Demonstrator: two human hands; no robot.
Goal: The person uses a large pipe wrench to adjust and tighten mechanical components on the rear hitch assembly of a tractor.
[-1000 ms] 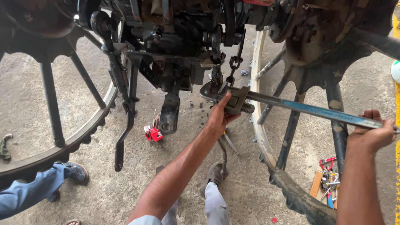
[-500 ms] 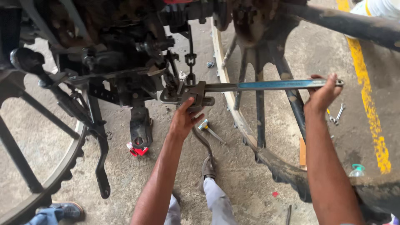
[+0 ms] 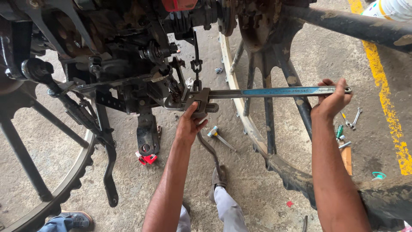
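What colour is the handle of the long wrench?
Blue on grey metal, the wrench handle; seen in the head view.

Even, soft daylight on the concrete floor (image 3: pixel 274 189); deep shadow under the machinery toward eleven o'clock; sharp focus, mild wide-angle bending at edges.

I saw the long pipe wrench (image 3: pixel 274 92) was grey steel with a blue strip along its handle. The machine's underside (image 3: pixel 124 64) was black and greasy, with a red part at top centre. A yellow painted line (image 3: pixel 386 86) ran down the grey concrete floor (image 3: pixel 257 180) at right.
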